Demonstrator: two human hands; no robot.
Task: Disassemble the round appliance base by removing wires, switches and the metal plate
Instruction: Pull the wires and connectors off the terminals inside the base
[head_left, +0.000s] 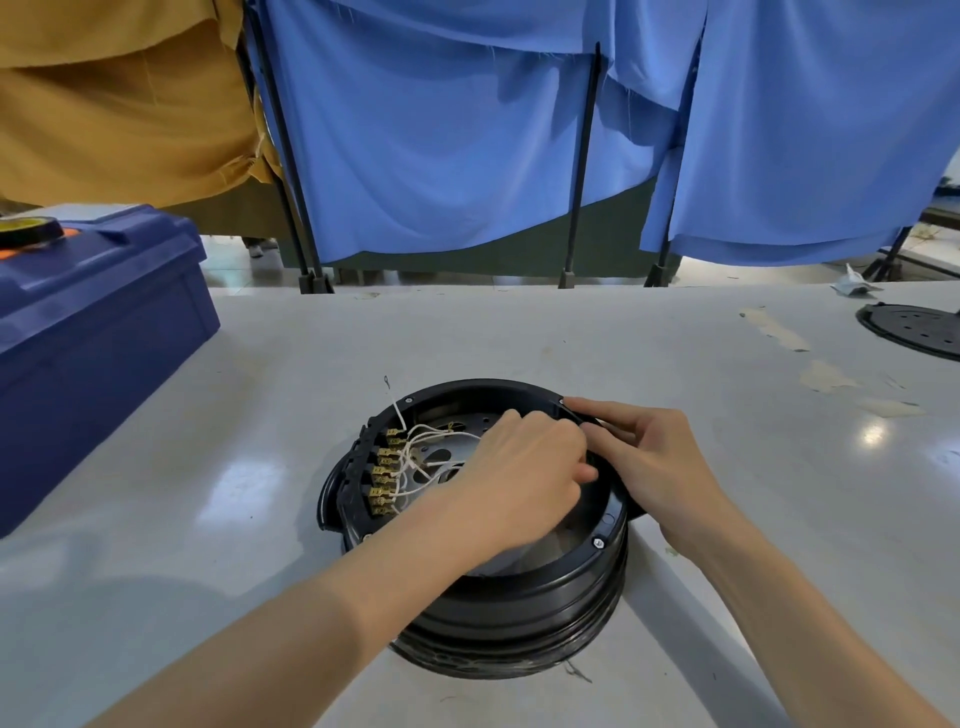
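Your left hand (524, 467) reaches down into the round base (519, 603), fingers curled near its right inner wall; whether they pinch anything, you cannot tell. Your right hand (644, 457) rests on the right rim, fingers stretched along it. The base stands on the counter (727, 395) just before you, open side up, its axis upright. White wires (431, 430) run from brass terminals (384, 473) at the left wall across the metal plate (465, 442).
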